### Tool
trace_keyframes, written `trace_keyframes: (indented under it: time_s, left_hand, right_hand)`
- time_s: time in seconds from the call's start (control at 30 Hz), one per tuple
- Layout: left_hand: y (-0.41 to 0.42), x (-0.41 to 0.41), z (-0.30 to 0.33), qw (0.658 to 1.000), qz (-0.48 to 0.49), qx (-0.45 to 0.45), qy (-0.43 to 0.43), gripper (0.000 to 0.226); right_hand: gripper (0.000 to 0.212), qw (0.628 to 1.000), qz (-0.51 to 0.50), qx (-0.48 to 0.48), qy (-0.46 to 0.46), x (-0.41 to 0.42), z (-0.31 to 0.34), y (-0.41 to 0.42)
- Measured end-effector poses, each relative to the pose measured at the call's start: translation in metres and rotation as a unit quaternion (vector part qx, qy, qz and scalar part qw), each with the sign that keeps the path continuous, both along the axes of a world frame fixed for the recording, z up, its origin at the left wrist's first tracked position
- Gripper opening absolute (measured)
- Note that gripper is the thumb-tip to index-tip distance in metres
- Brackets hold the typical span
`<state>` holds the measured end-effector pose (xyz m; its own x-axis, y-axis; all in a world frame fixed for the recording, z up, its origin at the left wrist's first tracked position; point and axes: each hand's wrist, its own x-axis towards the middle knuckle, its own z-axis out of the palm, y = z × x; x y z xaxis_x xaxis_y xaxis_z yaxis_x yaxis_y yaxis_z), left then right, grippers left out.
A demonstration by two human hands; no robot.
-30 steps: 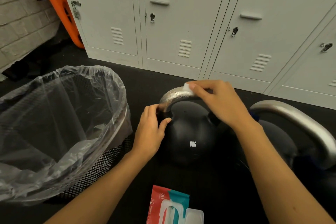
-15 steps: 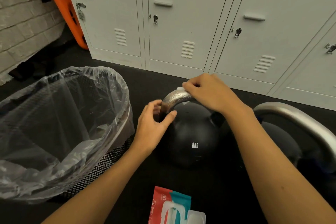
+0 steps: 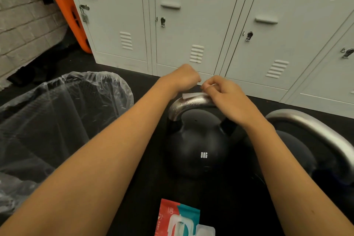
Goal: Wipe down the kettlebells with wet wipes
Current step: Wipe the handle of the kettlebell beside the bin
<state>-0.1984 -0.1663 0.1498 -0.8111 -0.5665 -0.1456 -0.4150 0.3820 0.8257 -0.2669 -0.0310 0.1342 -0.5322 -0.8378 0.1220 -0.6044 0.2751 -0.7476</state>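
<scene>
Wet-wipe pack (image 3: 180,220): lies on the black floor at the near edge, flip lid open, just near of the kettlebell.

8 kg kettlebell (image 3: 199,147): stands upright on the floor in the middle, black ball with "8KG" facing the camera, steel handle (image 3: 188,104) arching over the top and beaded with moisture.

Second kettlebell (image 3: 314,136): larger, just right of the first, partly cut off by the frame; no wipe on it.

Lined wire bin (image 3: 63,113): left of the kettlebell, clear bag draped over its rim.

Wet wipe (image 3: 191,95): small white folded piece lying on the crest of the handle, between the two hands.

Right hand (image 3: 224,96): fingers curled over the right part of the handle top, pinching the wipe.

Left hand (image 3: 183,77): clenched just beyond the handle's left part; whether it grips an end of the wipe cannot be told.

Lockers (image 3: 191,21): pale row along the far wall.

Handling: the kettlebell is likely heavy, rigid and steady enough to be rubbed without bracing; the wet steel may be slippery, so any lift should take the handle's crest. The wipe is limp and light, best pinched at its ends and drawn around the bar.
</scene>
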Motion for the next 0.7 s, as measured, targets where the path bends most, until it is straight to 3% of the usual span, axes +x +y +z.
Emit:
trace_keyframes:
  time_s: [0.13,0.27,0.37,0.47,0.53,0.63,0.7]
  left_hand:
    - [-0.004,-0.009,0.003,0.995,-0.055,0.014,-0.076,0.023]
    - [0.003,-0.005,0.006,0.988,-0.114,0.006,-0.106,0.021]
    - [0.008,0.0,0.003,0.99,-0.12,-0.014,-0.078,0.033]
    - [0.018,0.008,-0.008,0.988,-0.116,-0.093,-0.036,0.051]
    - [0.027,0.015,-0.018,0.983,-0.103,-0.148,0.007,0.047]
    - [0.033,0.024,-0.029,0.969,-0.061,-0.227,0.07,0.031]
    - [0.032,0.03,-0.035,0.968,-0.043,-0.23,0.086,0.034]
  right_hand:
    - [0.004,0.996,0.017,-0.077,-0.05,0.001,-0.006,0.007]
    - [0.007,0.992,0.009,-0.117,-0.055,0.0,-0.005,0.015]
    - [0.007,0.983,-0.013,-0.166,-0.075,-0.002,-0.004,0.019]
    - [0.007,0.963,-0.088,-0.218,-0.131,-0.01,-0.008,0.018]
    - [0.006,0.958,-0.116,-0.206,-0.163,-0.013,-0.015,0.017]
    - [0.006,0.966,-0.126,-0.179,-0.139,-0.009,-0.024,0.016]
    - [0.009,0.967,-0.132,-0.177,-0.128,-0.006,-0.026,0.015]
